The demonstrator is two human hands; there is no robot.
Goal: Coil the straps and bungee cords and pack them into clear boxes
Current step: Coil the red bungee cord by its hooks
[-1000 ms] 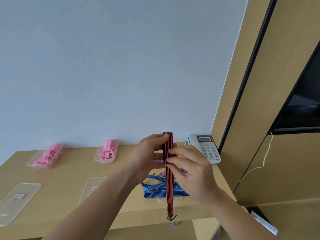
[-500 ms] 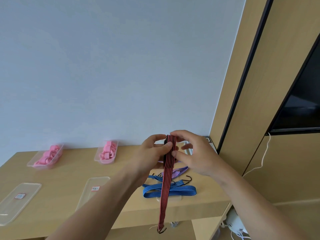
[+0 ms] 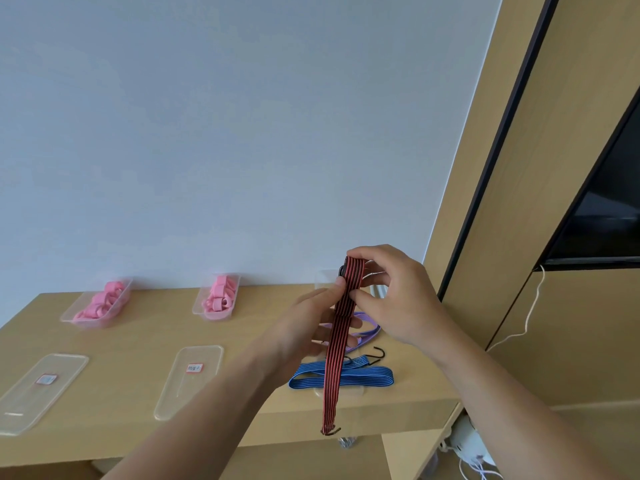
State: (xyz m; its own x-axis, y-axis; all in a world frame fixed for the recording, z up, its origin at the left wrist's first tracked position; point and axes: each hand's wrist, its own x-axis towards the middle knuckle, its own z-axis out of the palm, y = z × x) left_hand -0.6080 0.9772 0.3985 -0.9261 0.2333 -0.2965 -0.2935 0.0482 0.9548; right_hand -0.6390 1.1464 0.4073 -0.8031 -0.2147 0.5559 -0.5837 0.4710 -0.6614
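A red and black striped bungee cord [image 3: 335, 355] hangs in front of me, its top folded into a small coil. My right hand [image 3: 391, 296] pinches that coil from above and the side. The thumb of my left hand [image 3: 311, 323] presses the cord just below the coil, the other fingers behind it. The cord's free end with a black hook [image 3: 330, 432] dangles past the desk's front edge. On the desk lie a blue striped bungee cord [image 3: 363, 375] with a black hook and a purple strap [image 3: 367, 327].
Two clear boxes [image 3: 218, 299] [image 3: 100, 303] at the back of the wooden desk [image 3: 138, 341] hold pink coiled straps. Two clear lids [image 3: 188, 379] [image 3: 38, 389] with red labels lie nearer me. A third clear box [image 3: 323, 278] shows behind my hands. Wooden panelling stands at the right.
My right hand has gone from the middle of the cord up over the top, wrapping another turn. The hanging tail has become shorter and the hook has risen a little.
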